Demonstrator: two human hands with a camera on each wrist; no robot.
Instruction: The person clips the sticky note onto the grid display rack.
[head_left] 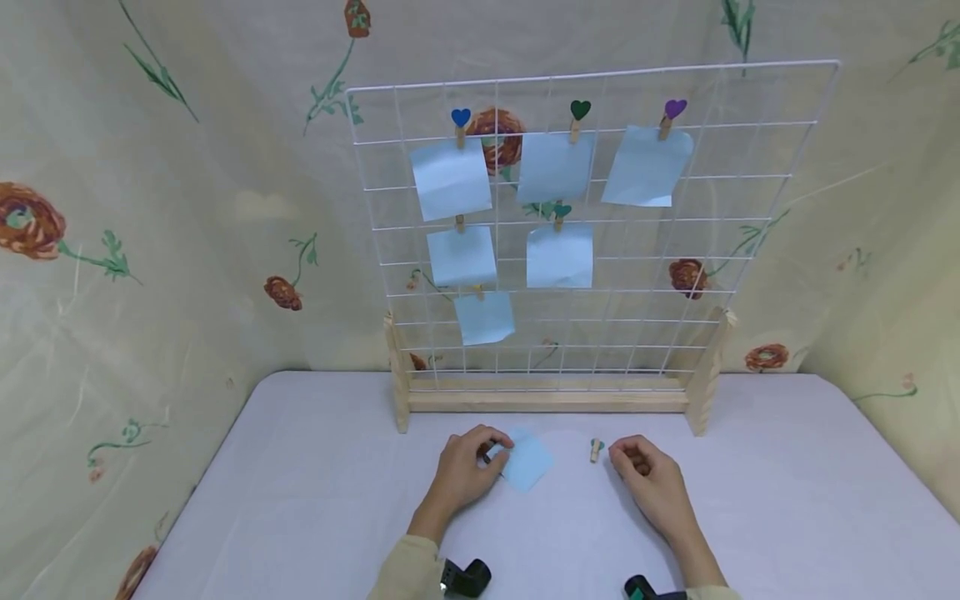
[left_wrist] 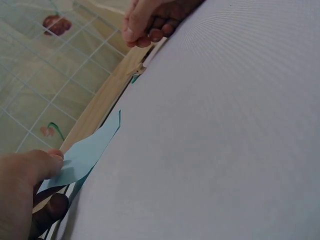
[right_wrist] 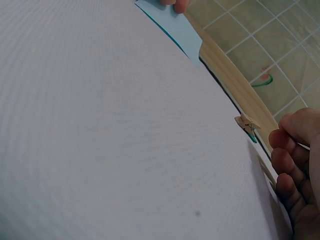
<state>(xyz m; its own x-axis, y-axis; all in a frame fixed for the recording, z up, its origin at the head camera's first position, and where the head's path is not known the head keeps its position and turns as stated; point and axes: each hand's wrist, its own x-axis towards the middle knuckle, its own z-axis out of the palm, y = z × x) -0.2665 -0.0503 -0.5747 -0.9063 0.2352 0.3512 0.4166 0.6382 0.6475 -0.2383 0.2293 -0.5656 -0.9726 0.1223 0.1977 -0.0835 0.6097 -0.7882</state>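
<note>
A light blue paper note is pinched at its left corner between the thumb and fingers of my left hand. In the left wrist view the note slants up from the thumb, close over the white tabletop. A small wooden clothespin with a green heart lies on the table between the hands. Just to its right is my right hand, fingers loosely curled around nothing. The right wrist view has the clothespin a short way from those fingertips.
Behind the hands stands a white wire grid on a wooden base. Several blue notes hang on it from heart clothespins, such as a purple one. A flowered cloth backs the white table.
</note>
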